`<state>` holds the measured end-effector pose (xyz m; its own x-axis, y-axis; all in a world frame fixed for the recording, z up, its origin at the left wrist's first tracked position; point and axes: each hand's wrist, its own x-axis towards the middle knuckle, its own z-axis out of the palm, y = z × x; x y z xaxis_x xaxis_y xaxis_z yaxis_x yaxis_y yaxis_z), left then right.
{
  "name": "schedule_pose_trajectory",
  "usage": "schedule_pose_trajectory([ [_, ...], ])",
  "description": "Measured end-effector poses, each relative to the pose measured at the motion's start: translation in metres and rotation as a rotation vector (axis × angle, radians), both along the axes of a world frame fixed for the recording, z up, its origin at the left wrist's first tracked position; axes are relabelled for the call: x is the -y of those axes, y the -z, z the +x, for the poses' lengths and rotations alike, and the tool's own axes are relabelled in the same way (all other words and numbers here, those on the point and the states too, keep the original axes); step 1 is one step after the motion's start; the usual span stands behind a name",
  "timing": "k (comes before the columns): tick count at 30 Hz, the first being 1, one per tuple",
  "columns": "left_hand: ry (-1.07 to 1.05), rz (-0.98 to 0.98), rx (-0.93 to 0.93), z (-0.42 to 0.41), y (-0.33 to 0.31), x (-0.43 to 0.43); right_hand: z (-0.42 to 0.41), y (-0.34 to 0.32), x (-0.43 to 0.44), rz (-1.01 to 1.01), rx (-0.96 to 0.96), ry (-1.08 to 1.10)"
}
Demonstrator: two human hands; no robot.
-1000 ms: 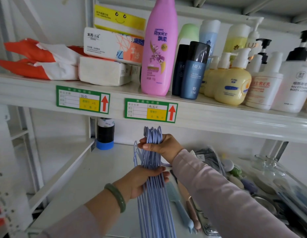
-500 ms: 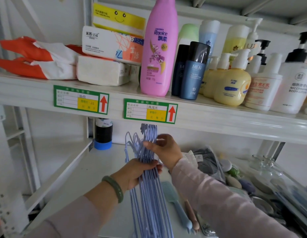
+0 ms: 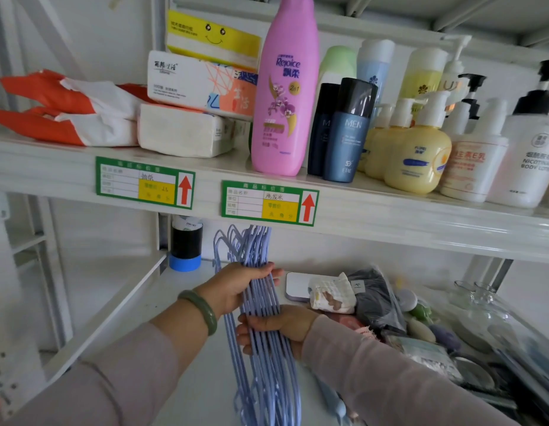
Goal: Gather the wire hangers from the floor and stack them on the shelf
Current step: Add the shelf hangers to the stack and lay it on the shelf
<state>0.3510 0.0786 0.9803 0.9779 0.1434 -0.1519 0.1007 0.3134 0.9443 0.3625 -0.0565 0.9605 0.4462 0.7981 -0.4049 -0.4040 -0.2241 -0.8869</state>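
Note:
A bundle of several light-blue wire hangers is held upright over the white lower shelf, hooks reaching up under the shelf above. My left hand, with a green bangle at the wrist, wraps the bundle from the left, just below the hooks. My right hand grips the same bundle lower down from the right. The hangers' bottom ends run out of the frame's lower edge.
A black tape roll on a blue one stands at the lower shelf's back left. Bags, a white pad and small items crowd its right side. The upper shelf carries tissue packs, a pink shampoo bottle and lotion bottles.
The bundle has gone deeper into the lower shelf space, hooks closer to the back. My right hand slid from the hooks down to below my left hand, and my left hand moved up.

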Motion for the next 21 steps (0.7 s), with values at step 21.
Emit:
schedule_pose_trajectory([
  [21, -0.069, -0.031, -0.034, 0.004, 0.004, 0.013, 0.006, 0.006, -0.010, -0.347, 0.646, 0.145],
])
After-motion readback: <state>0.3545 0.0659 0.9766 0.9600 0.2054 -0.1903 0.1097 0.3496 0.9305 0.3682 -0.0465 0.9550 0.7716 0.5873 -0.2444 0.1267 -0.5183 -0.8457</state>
